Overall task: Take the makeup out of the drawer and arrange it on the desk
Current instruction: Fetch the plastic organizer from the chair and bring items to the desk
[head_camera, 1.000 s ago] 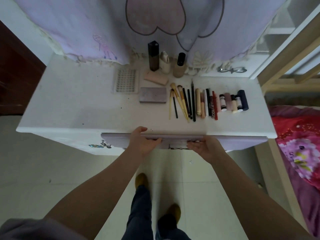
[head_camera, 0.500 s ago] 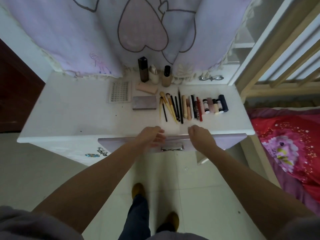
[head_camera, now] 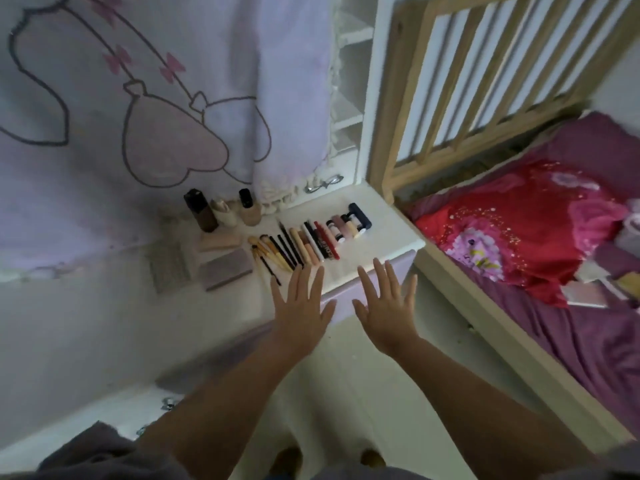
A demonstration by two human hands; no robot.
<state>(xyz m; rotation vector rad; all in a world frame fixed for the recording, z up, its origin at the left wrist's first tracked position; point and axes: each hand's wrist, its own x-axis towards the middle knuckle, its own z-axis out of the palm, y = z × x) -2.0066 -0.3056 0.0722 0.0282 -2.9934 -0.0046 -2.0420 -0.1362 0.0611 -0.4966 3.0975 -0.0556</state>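
Head view, tilted. Both hands are raised, backs to the camera, holding nothing: the left hand [head_camera: 300,306] and the right hand [head_camera: 386,311] each show fingers [head_camera: 380,277] straight and spread apart, side by side in front of the lilac drawer front [head_camera: 391,277], which appears shut.

Makeup lies on the white surface [head_camera: 398,237], placed here relative to the grey palette [head_camera: 225,268]. To its right runs one row of long items: about four gold-handled brushes [head_camera: 268,252], then several dark pencils [head_camera: 287,244], pale tubes [head_camera: 304,249] and one red-and-black tube [head_camera: 325,242]; exact count in the row is blurred. Further right are about four short bottles [head_camera: 341,230] and one navy tube [head_camera: 360,214] at the row's end. Behind the palette lies one peach case [head_camera: 220,242], and behind that stand three containers: one dark brown bottle [head_camera: 201,209], one cream jar [head_camera: 224,213], one beige bottle with a black cap [head_camera: 248,209]. Left of the palette lies one dotted tray [head_camera: 169,268].

A lilac curtain [head_camera: 138,98] with heart outlines hangs behind the surface; a bed [head_camera: 554,271] with a red quilt stands to the right.
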